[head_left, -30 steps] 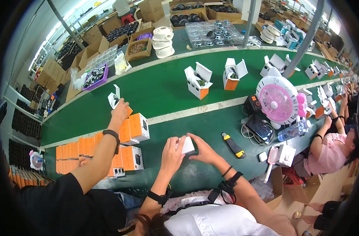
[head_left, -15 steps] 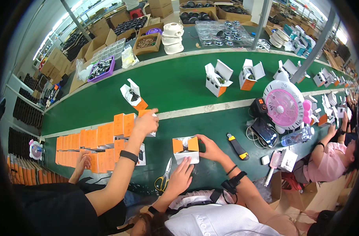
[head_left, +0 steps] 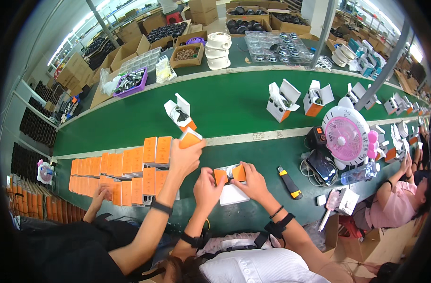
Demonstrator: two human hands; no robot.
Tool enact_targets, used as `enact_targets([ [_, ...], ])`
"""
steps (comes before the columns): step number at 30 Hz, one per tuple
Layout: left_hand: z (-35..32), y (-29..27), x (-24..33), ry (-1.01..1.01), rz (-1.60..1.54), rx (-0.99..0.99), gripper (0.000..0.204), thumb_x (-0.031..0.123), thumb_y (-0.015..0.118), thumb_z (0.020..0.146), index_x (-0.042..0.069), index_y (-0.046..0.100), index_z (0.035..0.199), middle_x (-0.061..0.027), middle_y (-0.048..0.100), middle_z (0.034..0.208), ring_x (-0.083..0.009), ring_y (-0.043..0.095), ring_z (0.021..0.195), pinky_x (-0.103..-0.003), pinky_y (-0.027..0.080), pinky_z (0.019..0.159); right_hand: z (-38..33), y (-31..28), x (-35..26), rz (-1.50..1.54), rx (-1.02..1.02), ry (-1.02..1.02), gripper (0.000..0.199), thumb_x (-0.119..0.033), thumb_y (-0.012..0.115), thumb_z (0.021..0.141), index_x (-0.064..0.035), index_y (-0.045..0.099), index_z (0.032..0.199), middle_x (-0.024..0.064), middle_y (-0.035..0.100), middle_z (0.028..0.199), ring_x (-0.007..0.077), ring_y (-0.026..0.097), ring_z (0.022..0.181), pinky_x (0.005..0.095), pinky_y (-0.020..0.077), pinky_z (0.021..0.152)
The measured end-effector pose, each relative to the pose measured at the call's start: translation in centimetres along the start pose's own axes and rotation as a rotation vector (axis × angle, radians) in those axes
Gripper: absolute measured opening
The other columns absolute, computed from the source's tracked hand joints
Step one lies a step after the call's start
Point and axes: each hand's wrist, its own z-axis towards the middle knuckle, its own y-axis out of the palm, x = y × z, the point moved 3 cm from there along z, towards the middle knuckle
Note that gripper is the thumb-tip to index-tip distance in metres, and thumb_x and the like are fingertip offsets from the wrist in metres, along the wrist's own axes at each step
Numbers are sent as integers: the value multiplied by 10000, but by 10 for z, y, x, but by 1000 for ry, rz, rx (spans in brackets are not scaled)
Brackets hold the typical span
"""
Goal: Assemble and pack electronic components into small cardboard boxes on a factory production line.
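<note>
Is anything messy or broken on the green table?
Nothing looks broken or spilled. The left hand and right hand hold a small orange-and-white box with its flaps open. The orange boxes stand in tidy rows, and the open boxes on the green belt sit upright.

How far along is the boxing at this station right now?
Done: open boxes already sit loaded on the green belt. In hand: the left hand and right hand fold one small orange-flapped box. Left: rows of flat orange boxes beside it.
</note>
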Motion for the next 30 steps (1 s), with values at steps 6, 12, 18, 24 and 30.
enact_targets([
  [6,28,25,-11,120,243,-10,506,332,667,775,-14,423,1052,-221,603,862,-372,614,755,-424,498,673,-1,8,35,295,40,132,462,-322,541,873,18,504,1184,186,597,1047,292,620,857,381,503,717],
  [12,3,35,-72,-183,-740,-138,294,213,435,951,75,460,1209,-88,585,965,-149,576,772,-298,496,683,-18,45,82,1231,-85,612,241,-267,468,943,-72,592,1012,-12,591,895,92,544,831,254,433,736],
  [18,-6,82,-96,-360,-1257,-83,335,261,361,1000,122,408,1302,-54,521,1167,-131,505,1049,-267,417,886,-11,46,77,1363,-215,542,221,-228,484,941,-59,591,1037,-6,609,917,91,550,838,249,423,746],
  [24,13,77,-96,-188,-862,7,314,271,366,995,130,450,1262,-14,530,954,-82,522,768,-224,446,627,11,10,76,1258,-304,455,185,-142,538,914,-42,588,1061,13,625,930,106,560,818,266,444,724],
  [30,14,11,-99,-178,-772,232,295,276,389,984,73,545,1131,10,465,799,-61,429,628,-197,354,546,50,-8,94,1680,29,425,252,-116,554,895,-36,543,1133,35,613,1028,134,566,936,268,463,760],
])
